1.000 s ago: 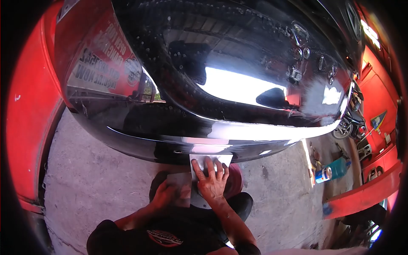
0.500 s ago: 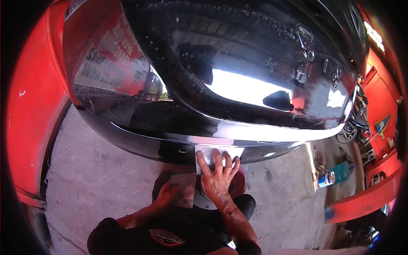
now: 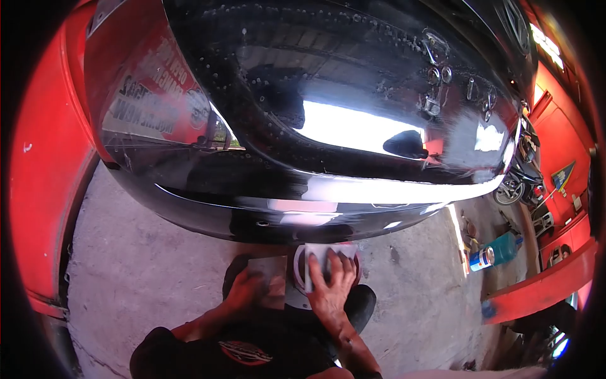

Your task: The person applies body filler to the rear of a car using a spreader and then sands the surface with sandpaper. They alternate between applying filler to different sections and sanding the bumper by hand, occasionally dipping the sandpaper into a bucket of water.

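left hand [image 3: 246, 289]: blurred, curled on brownish sheet [image 3: 275, 279] | right hand [image 3: 329, 290]: fingers parted, holding pale sheet [image 3: 320, 251]

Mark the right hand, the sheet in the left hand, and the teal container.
Right hand [image 3: 329, 293]: head view, back of the hand.
Sheet [image 3: 276, 280]: head view, bare right part.
Teal container [image 3: 504, 250]: head view, its side.

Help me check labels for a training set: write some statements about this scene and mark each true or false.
1. The left hand holds a grey-brown sheet. True.
2. The right hand is bare of any material. False: its fingers lie over a pale sheet.
3. The large glossy car panel is yellow. False: it is black, with bright reflections.
4. A can is beside a teal container at picture right. True.
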Demonstrator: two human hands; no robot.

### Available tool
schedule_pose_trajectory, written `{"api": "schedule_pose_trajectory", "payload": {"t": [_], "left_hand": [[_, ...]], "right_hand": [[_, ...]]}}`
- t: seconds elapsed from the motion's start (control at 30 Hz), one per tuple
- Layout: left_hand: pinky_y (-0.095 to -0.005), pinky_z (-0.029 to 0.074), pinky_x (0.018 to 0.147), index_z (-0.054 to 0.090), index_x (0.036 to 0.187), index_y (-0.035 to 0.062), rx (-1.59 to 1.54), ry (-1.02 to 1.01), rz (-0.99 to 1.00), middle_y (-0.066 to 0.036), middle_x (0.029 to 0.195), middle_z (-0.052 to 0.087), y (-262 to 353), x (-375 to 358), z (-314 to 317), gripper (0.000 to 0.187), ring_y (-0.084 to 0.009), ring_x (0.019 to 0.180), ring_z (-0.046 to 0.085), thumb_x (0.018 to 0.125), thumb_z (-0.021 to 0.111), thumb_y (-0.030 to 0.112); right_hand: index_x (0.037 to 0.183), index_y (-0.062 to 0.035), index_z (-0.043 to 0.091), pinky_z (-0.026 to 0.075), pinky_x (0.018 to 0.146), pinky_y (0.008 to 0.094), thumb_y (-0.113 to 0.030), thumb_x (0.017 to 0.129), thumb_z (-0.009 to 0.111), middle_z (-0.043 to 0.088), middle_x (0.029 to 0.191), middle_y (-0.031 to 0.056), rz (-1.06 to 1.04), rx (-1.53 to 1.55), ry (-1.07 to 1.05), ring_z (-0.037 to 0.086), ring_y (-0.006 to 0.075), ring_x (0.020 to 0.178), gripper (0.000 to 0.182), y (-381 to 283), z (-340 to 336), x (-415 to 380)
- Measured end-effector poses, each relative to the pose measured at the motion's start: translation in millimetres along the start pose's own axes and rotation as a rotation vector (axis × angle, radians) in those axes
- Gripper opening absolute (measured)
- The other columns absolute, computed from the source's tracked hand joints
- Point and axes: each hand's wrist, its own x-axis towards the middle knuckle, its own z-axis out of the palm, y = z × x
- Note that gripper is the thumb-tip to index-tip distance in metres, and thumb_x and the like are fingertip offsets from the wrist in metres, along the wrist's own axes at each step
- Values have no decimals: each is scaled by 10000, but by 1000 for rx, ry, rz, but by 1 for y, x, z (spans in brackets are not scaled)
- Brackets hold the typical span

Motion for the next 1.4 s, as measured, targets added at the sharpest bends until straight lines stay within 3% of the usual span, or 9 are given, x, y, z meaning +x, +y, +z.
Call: {"api": "schedule_pose_trajectory", "payload": {"t": [0.07,0.17,0.27,0.43,0.53,0.7,0.77,1.0,1.4], "left_hand": [[-319,525,792,584,1213,44,-53,55,-9,-65,1033,632,28,-3,20,256,-156,916,627,971,519,96],[-370,502,915,577,1224,-7,-196,7,-48,-104,1104,631,48,-7,36,345,-230,1002,634,896,562,99],[-366,474,965,582,1227,-2,-97,-40,-4,-100,1131,631,51,-1,45,333,-219,1044,624,913,545,103],[-354,450,993,578,1243,0,283,-120,328,-100,1171,626,63,-1,68,332,-202,1091,598,947,510,136],[-352,441,1010,573,1266,4,-124,-137,141,-113,1200,616,56,8,81,360,-213,1115,587,967,489,185],[-395,458,992,538,1261,-4,-548,-385,58,-126,1117,615,67,4,66,369,-241,1068,592,932,450,138],[-399,458,987,536,1251,-3,-528,-373,110,-123,1111,609,62,1,56,362,-243,1060,591,926,447,132],[-377,463,967,549,1219,7,-281,13,95,-114,1111,605,63,-16,58,328,-232,1063,587,914,468,97],[-340,453,952,593,1161,18,-133,75,110,-73,1059,618,40,-3,45,272,-194,1024,590,903,543,91]], "right_hand": [[1410,-144,541,341,1054,574,-8,627,750,428,1417,207,116,166,70,399,435,1278,822,6,-10,-21],[1485,-9,389,394,1075,408,111,866,507,511,1343,206,229,415,239,516,345,1248,642,22,-2,-45],[1508,-26,362,387,1089,389,124,890,441,511,1354,188,473,905,158,528,320,1246,641,13,-12,-61],[1451,-141,494,352,1095,565,-10,704,687,444,1461,183,-300,423,-96,395,480,1338,783,-8,-38,-81],[1453,-216,501,340,1105,565,-79,752,679,435,1469,167,-76,373,-263,363,444,1363,736,5,-29,-86],[1451,-128,485,383,1045,518,-105,728,695,500,1366,190,51,64,-235,439,420,1274,753,49,-31,-71],[1402,-6,499,392,1022,519,16,776,597,537,1311,217,244,34,-120,508,438,1160,634,38,-48,-45],[1410,-9,486,397,1023,507,1,818,613,529,1292,227,235,11,-3,496,429,1149,605,26,-58,-3],[1434,14,442,376,970,494,-128,726,659,502,1341,165,165,-396,-74,483,354,1183,754,7,-77,49]]}}
